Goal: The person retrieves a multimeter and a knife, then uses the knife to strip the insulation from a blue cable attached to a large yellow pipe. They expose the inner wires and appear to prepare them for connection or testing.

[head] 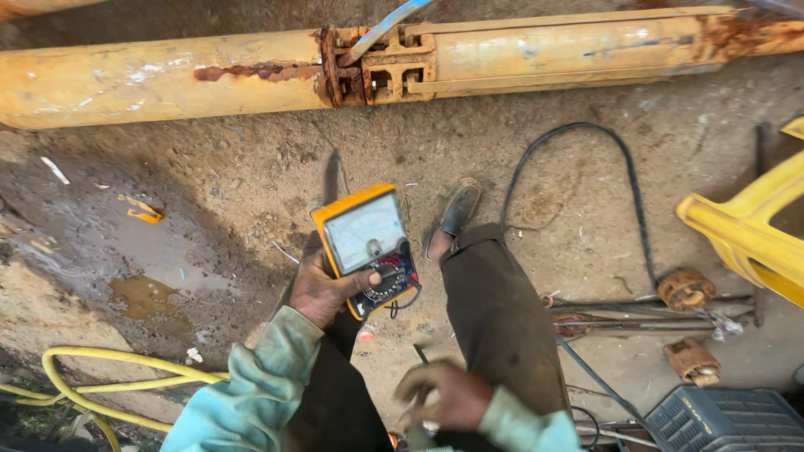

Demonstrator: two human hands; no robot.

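My left hand (322, 289) grips an orange analogue multimeter (366, 243) with a white dial face, thumb resting on its black selector knob. It is held tilted above my knees. My right hand (442, 395) is lower, near my right thigh, blurred, with fingers curled around something thin that I cannot make out; a thin probe or wire (420, 356) sticks up beside it. I wear pale green sleeves and dark trousers, and one dark shoe (459, 209) shows on the dirt.
A long rusty yellow pipe (167, 79) with a flanged joint (377, 67) lies across the top. A black cable (628, 176) loops on the ground, a yellow hose (100, 368) coils at lower left, a yellow plastic chair (745, 230) stands right, rusty parts (685, 289) and a dark crate (724, 418) lie lower right.
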